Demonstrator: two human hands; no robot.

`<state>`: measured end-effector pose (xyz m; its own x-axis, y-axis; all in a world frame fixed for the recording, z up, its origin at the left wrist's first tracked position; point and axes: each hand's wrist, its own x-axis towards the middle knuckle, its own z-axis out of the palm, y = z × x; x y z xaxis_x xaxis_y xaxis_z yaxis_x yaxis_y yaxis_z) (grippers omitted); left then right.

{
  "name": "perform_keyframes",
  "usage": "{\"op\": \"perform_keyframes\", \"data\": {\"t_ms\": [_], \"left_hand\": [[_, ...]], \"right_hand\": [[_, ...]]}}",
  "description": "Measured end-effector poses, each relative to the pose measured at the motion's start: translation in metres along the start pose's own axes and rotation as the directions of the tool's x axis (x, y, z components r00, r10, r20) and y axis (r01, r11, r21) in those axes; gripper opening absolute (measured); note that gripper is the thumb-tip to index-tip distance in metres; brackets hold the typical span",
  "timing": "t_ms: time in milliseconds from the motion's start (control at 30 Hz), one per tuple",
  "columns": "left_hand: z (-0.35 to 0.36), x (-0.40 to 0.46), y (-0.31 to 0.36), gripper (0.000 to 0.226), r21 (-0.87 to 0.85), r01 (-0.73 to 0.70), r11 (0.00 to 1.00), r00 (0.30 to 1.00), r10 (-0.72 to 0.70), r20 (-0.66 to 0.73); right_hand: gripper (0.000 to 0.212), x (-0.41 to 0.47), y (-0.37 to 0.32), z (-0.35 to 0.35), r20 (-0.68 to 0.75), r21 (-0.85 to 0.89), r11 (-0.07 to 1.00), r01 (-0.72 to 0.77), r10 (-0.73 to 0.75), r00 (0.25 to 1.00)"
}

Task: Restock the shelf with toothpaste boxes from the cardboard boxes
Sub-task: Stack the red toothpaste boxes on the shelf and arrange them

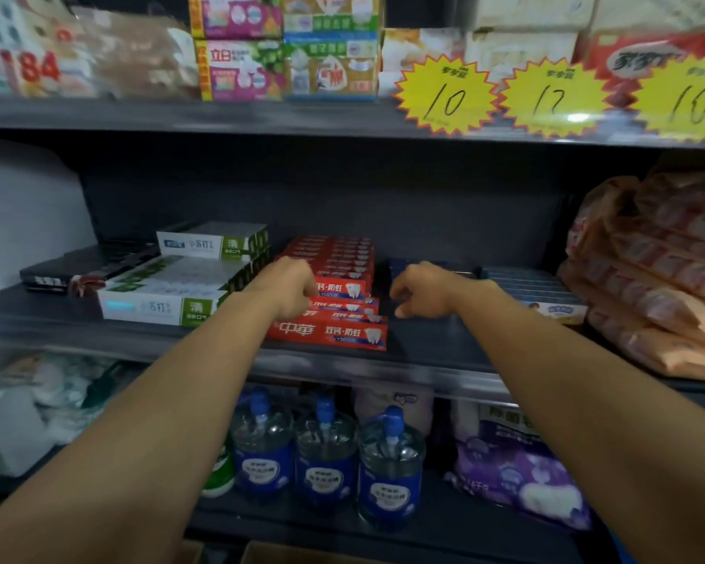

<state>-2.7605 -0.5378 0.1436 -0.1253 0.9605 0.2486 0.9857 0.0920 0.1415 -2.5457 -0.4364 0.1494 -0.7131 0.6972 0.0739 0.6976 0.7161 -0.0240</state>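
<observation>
Our two bare forearms reach up from the bottom corners toward the middle shelf [424, 352], and we see both hands arrive at the stack of red toothpaste boxes [334, 303]. We have our left hand [290, 284] at the stack's left end, knuckles toward us and fingers curled against the upper boxes; whether they actually clamp a box we cannot tell, since the fingertips are hidden behind the hand. Our right hand [420, 289] hangs just to the right of the stack, apart from it, fingers loosely curled downward and gripping nothing. We find the red boxes lying flat in stepped layers, the lowest one sticking out nearest the shelf's front edge. Left of them sit white-and-green toothpaste boxes [163, 297] in two tiers, with black boxes [78, 270] behind those. Right of our right hand lie blue boxes [538, 289], and further right a pile of orange-wrapped packs [652, 287]. Above, we read yellow starburst price tags [446, 95] marked 10, 12 and 10. Below the shelf stand three blue-labelled bottles [326, 462] and a purple bag [521, 478].
</observation>
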Motion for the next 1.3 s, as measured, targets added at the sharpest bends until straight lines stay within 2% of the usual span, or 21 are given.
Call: {"op": "perform_keyframes", "data": {"t_ms": [100, 267, 400, 500, 700, 833, 1000, 1300], "left_hand": [[0.001, 0.006, -0.026, 0.021, -0.015, 0.004, 1.0, 1.0, -0.004, 0.021], [0.0, 0.019, -0.069, 0.017, -0.024, 0.034, 0.999, 0.999, -0.034, 0.0], [-0.002, 0.032, -0.097, 0.016, -0.032, 0.055, 0.998, 0.998, -0.055, -0.009], [0.003, 0.041, -0.112, 0.02, -0.039, 0.058, 0.998, 0.998, -0.058, 0.023], [0.021, 0.058, -0.125, 0.007, -0.105, 0.081, 0.991, 0.988, -0.066, 0.139], [0.028, 0.065, -0.131, 0.016, -0.19, 0.115, 0.975, 0.981, -0.082, 0.173], [0.029, 0.07, -0.137, 0.024, -0.263, 0.124, 0.957, 0.978, -0.073, 0.196], [0.029, 0.063, -0.145, 0.025, -0.328, 0.189, 0.925, 0.973, -0.132, 0.187]], "right_hand": [[0.041, 0.011, -0.014, 0.001, 0.013, 0.031, 0.999, -0.021, 0.021, 1.0], [0.035, 0.03, -0.032, 0.001, -0.016, 0.068, 0.995, -0.072, 0.073, 0.997], [0.038, 0.042, -0.036, 0.007, -0.009, 0.052, 0.985, -0.166, 0.167, 0.986], [0.037, 0.052, -0.036, 0.015, 0.007, 0.009, 0.972, -0.233, 0.233, 0.972], [0.037, 0.071, -0.038, 0.029, 0.074, 0.06, 0.932, -0.357, 0.353, 0.933], [0.04, 0.079, -0.043, 0.034, 0.119, 0.142, 0.91, -0.39, 0.375, 0.919], [0.039, 0.085, -0.044, 0.035, 0.112, 0.215, 0.883, -0.418, 0.403, 0.908], [0.036, 0.091, -0.055, 0.033, 0.107, 0.291, 0.891, -0.349, 0.332, 0.937]]}}
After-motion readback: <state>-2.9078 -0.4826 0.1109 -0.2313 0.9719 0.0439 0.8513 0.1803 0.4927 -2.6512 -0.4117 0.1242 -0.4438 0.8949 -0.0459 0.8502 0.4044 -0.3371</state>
